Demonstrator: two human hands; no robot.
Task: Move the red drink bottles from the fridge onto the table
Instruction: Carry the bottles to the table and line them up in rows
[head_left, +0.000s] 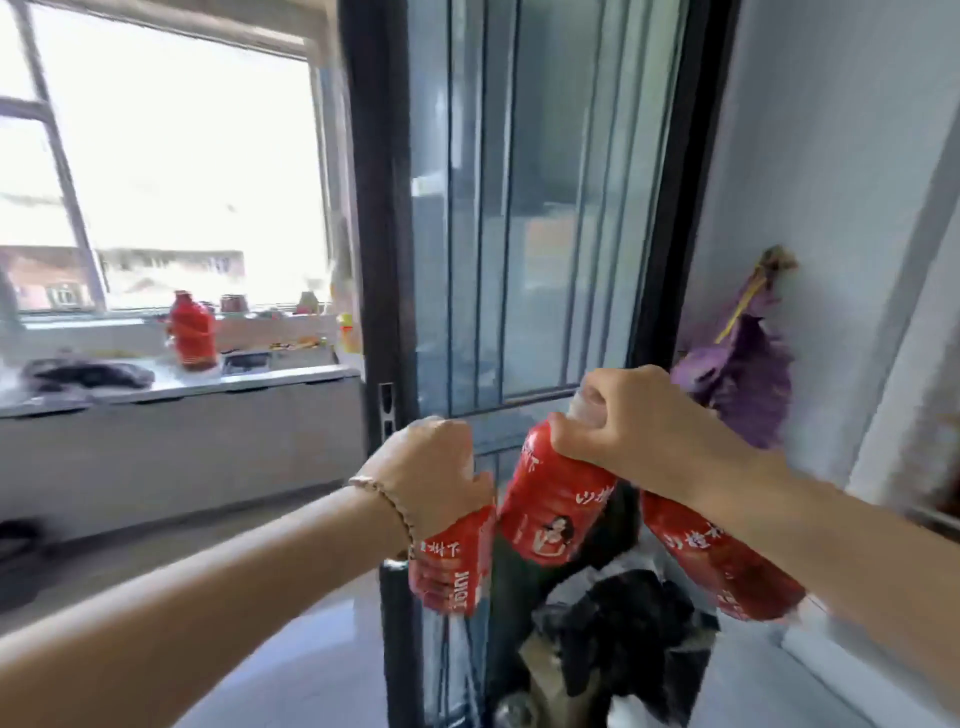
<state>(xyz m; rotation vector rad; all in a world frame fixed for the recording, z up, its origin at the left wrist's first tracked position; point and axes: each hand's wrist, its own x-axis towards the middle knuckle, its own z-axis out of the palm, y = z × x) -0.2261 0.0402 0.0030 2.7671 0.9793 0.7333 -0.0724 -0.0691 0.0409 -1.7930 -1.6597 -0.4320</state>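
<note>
The left hand (441, 462) has its grip closed round the neck of one red bottle (452, 564). The right hand (639, 431) clamps the necks of two more (556, 499) (722, 561), probably to carry all three at once. They hang mid-air, none on a surface; contents cannot be seen through the labels.

Necks and caps of three red bottles buried inside the left hand (441, 467) and right hand (644, 431). Third bottle (722, 561) half covered by the right forearm. Both elbows cropped by the frame. Countertop clutter (88, 376) too smeared to identify.
</note>
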